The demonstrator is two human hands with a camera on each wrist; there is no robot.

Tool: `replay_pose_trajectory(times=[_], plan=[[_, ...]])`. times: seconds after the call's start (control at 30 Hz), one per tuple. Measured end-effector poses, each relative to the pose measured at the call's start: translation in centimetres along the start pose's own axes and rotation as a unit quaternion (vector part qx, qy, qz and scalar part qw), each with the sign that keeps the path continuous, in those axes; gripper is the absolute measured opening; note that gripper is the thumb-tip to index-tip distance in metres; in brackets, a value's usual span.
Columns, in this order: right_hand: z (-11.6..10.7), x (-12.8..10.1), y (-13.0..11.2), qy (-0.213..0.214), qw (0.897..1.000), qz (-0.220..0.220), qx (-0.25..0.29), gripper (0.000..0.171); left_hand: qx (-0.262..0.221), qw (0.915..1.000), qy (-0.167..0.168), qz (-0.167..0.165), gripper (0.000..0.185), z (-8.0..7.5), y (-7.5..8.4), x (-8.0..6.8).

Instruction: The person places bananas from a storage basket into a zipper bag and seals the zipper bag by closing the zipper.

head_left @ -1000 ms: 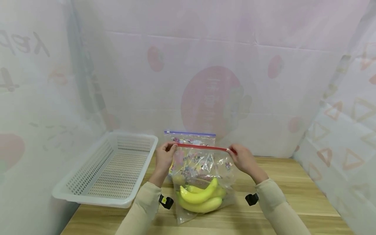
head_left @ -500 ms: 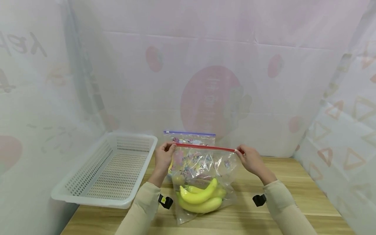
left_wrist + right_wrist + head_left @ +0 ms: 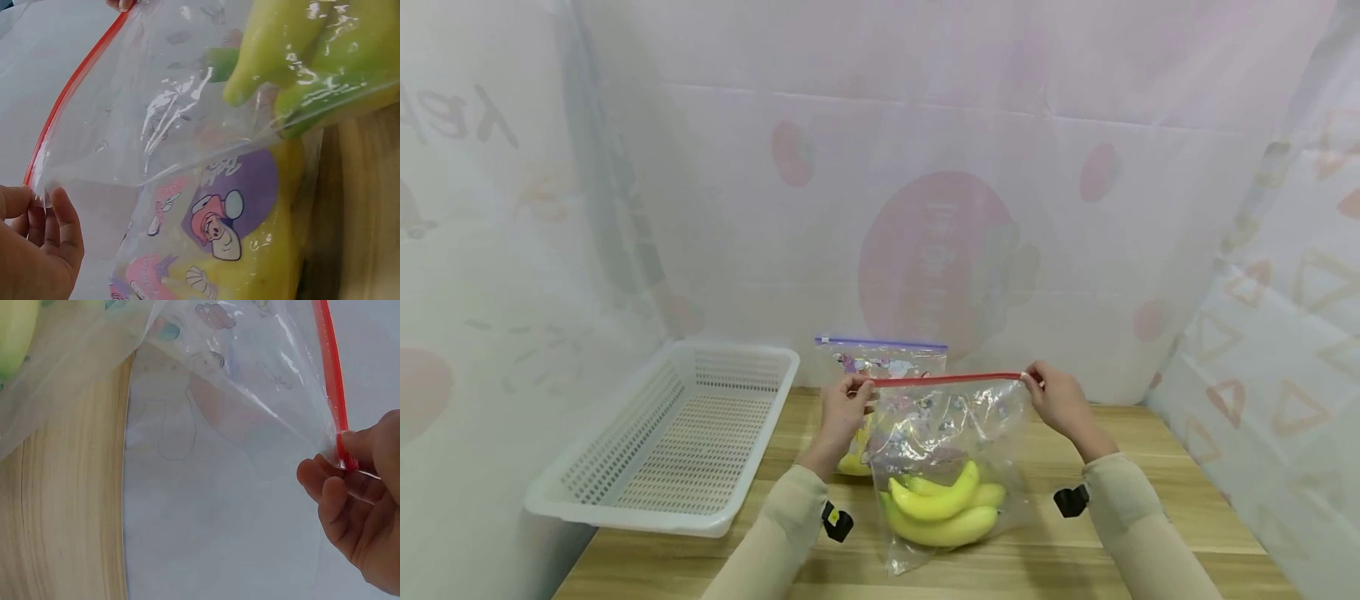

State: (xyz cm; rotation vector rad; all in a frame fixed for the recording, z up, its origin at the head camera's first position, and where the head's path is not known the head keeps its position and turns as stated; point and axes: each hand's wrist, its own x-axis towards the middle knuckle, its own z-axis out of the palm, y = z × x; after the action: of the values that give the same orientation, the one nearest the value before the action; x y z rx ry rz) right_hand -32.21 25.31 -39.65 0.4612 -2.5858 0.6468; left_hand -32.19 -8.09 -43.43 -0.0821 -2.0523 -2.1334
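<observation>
A clear zip bag (image 3: 940,417) with a red top strip hangs between both hands, its lower part at the table. Inside it lie several yellow bananas (image 3: 936,504), greenish at the ends in the left wrist view. My left hand (image 3: 844,412) pinches the left end of the red strip between thumb and fingers. At the other end, my right hand (image 3: 1062,404) pinches the strip's corner, where a small white slider shows. The strip is stretched nearly straight. Behind stands a second zip bag (image 3: 880,360) with a purple strip and cartoon prints, holding something yellow, partly hidden.
A white plastic basket (image 3: 741,475) with perforated walls stands on the left of the wooden table (image 3: 1180,500). Printed white cloth (image 3: 955,100) hangs around the back and sides, close behind the second bag.
My right hand has slid rightward along the red strip with the slider to its end. Lately both hands and the banana bag have shifted right, uncovering more of the second bag.
</observation>
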Motion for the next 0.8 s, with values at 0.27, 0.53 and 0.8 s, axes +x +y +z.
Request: replay_pose_trajectory(times=[0.27, 0.53, 0.8], plan=[[-0.2, 0.5, 1.4, -0.011, 0.990, 0.107, 0.094, 0.017, 0.009, 0.9998, -0.016, -0.003, 0.015, 2.2, -1.8, -0.2], [-0.6, 0.9, 2.1, 0.028, 0.986, 0.146, 0.078, 0.020, 0.003, 0.9993, -0.036, -0.014, 0.014, 3.8, -1.8, -0.3], [-0.2, 1.5, 3.0, 0.093, 0.980, 0.170, 0.050, 0.022, 0.022, 0.9986, -0.047, -0.008, 0.013, 5.1, -2.0, -0.1]])
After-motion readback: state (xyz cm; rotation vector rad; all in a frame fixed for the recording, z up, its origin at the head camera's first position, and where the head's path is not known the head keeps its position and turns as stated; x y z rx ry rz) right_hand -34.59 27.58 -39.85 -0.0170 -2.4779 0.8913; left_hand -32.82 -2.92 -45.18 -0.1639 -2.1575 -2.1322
